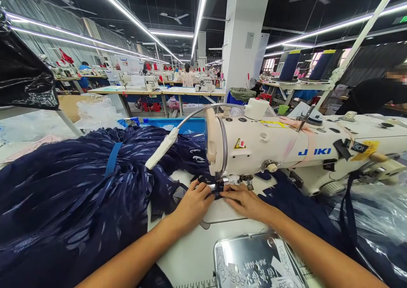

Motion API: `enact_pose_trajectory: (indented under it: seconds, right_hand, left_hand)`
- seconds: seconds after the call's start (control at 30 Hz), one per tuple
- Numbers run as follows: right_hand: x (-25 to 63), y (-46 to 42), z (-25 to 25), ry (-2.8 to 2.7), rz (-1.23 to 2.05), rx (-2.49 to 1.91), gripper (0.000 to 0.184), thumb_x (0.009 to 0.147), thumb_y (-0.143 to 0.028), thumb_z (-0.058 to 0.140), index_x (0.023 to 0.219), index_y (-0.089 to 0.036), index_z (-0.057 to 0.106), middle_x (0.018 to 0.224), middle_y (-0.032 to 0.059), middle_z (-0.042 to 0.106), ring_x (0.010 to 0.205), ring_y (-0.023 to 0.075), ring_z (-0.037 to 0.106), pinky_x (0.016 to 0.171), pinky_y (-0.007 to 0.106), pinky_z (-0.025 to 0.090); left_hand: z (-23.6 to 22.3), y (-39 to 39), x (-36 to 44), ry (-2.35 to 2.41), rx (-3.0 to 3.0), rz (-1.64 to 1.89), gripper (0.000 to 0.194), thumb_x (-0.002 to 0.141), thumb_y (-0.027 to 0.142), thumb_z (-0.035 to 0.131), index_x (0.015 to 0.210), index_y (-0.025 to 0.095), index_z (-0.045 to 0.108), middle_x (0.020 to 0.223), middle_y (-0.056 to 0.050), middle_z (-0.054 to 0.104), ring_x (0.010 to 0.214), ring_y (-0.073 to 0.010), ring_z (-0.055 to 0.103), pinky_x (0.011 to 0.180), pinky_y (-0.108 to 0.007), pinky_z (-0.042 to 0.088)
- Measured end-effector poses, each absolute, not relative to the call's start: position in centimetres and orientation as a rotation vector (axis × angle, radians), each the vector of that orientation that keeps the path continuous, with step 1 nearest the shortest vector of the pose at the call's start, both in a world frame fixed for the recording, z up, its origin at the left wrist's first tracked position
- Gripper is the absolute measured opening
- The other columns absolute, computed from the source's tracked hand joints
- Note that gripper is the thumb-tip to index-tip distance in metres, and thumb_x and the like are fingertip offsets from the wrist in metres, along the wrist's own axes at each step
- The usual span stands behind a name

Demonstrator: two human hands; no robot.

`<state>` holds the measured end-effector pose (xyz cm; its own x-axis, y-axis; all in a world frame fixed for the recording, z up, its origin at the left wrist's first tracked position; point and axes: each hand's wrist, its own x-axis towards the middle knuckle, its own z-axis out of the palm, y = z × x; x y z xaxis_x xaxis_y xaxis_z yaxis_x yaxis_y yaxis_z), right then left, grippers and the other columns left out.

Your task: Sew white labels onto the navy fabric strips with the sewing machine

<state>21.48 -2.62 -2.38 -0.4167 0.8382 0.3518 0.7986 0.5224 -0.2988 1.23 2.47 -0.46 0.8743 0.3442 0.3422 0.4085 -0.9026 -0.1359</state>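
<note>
My left hand (197, 202) rests on the sewing machine's bed just left of the needle area, its fingers bent and pressed together on a strip of navy fabric (217, 193). From the other side my right hand (245, 201) holds the same strip near its fingertips, thumb lying lower on the bed. The strip passes under the head of the white sewing machine (248, 144); the needle tip is hidden between my hands. A large bunch of navy garments (70, 195), tied with a blue band (113, 159), lies beside my left forearm.
A shiny metal tin (248, 258) with printed labels sits on the table before me. A flexible lamp (163, 148) arches over the garments. More navy cloth (305, 211) and clear plastic (375, 211) lie right. Thread cones (290, 65) stand behind; a person (375, 91) bends at far right.
</note>
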Motion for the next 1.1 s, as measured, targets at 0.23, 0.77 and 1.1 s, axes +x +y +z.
enact_pose_trajectory:
  seconds: [0.23,0.77,1.1]
  right_hand:
    - [22.0,-2.4,-1.9,-2.340,0.105,-1.166,0.026,0.086,-0.016,0.042,0.100,-0.018,0.064,0.094,0.0063,0.062,0.086,0.0157,0.057,0.077,0.029,0.047]
    - [21.4,-3.5,-1.9,-2.414,-0.308,-1.226,0.027,0.086,-0.016,0.039,0.106,-0.016,0.058,0.108,0.0110,0.058,0.093,0.0225,0.057,0.079,0.038,0.047]
    - [21.3,-3.3,-2.2,-2.375,-0.332,-1.249,0.026,0.086,-0.017,0.039,0.104,-0.016,0.059,0.107,0.0124,0.059,0.088,0.0208,0.059,0.077,0.037,0.047]
  left_hand:
    - [-0.6,2.5,1.5,-0.538,-2.885,-0.409,0.018,0.084,0.014,0.047,0.096,0.018,0.060,0.081,-0.004,0.056,0.078,-0.0185,0.049,0.072,-0.032,0.037]
    - [-0.8,4.0,0.4,-0.474,-3.019,-0.348,0.028,0.086,0.013,0.044,0.110,0.022,0.054,0.119,-0.002,0.056,0.114,-0.0186,0.045,0.103,-0.039,0.023]
    - [-0.8,4.9,0.5,-0.450,-3.023,-0.336,0.028,0.085,0.015,0.046,0.110,0.023,0.055,0.120,-0.002,0.055,0.114,-0.0205,0.046,0.101,-0.041,0.027]
